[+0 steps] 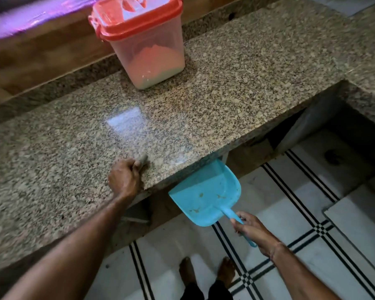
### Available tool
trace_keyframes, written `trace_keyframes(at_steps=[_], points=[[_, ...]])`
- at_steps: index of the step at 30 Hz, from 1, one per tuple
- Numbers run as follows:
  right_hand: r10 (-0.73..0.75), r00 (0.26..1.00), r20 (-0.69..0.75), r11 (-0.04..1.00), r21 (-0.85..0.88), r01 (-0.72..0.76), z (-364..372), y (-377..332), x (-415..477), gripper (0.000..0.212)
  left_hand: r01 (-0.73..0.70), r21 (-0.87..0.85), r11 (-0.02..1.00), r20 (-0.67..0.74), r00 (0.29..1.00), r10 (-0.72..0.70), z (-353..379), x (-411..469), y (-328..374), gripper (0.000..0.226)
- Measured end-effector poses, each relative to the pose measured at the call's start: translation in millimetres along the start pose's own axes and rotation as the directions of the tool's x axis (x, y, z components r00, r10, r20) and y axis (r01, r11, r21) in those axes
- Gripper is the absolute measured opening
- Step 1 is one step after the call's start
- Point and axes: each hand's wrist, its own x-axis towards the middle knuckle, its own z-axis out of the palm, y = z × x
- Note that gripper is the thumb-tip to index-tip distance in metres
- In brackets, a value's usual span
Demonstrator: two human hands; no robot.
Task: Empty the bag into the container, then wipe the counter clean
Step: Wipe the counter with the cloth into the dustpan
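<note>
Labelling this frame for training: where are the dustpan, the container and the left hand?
dustpan (206,193), head view, middle of its blue pan
container (152,57), head view, clear front wall
left hand (123,177), head view, back of the hand

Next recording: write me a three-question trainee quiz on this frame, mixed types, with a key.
1. True or false: the red lid is on the container.
2. Against the counter, the blue dustpan is held: A) on top of it B) just below its front edge C) flat on the floor
3. Fill in: the left hand grips a small grey cloth on the counter; the right hand grips the dustpan's ____.
Key: 1 true; 2 B; 3 handle.
</note>
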Motion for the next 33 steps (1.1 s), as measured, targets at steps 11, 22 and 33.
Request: trace_keyframes(at_steps=[11,22,33], points=[[0.055,0.998,-0.014,0.998,0.014,-0.055,18.5,10.3,-13.9,0.023,-0.06,-0.036,0.998,0.051,0.997,0.062,57.3,-32.3,99.0,0.022],[0.056,0.996,-0.065,0.998,0.009,-0.055,24.2,-11.0,-15.4,0.024,-0.074,-0.202,0.977,0.129,0.986,0.101,52.8,8.5,90.1,0.028],[0.045,0.996,-0.078,0.999,0.022,-0.043,24.5,-18.2,-12.8,0.016,-0.49,-0.061,0.87,0.181,0.851,0.492,71.7,-16.5,101.4,0.021]])
